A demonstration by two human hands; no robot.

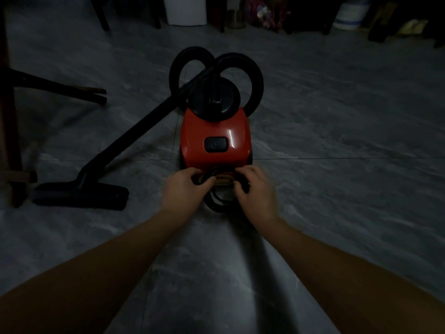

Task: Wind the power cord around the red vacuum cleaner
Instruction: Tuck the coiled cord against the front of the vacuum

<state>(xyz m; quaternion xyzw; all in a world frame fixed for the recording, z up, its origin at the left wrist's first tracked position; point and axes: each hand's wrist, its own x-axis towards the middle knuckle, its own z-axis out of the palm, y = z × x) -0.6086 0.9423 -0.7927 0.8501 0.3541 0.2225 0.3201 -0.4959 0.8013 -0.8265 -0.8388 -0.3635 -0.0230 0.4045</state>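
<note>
Pinching the black power cord [218, 201] on both sides, my left hand [184, 189] curls its fingers round the loops at the near left, and my right hand [255, 189] closes on the strands at the near right. Both grips are clenched on cord, not open. To wind well, I judge I should keep each turn snug and flat against the last, feeding slack evenly. The cord sits bunched at the near end of the red vacuum cleaner [215, 136], which stands on the grey floor [337, 165], its hose [255, 75] looped behind
</note>
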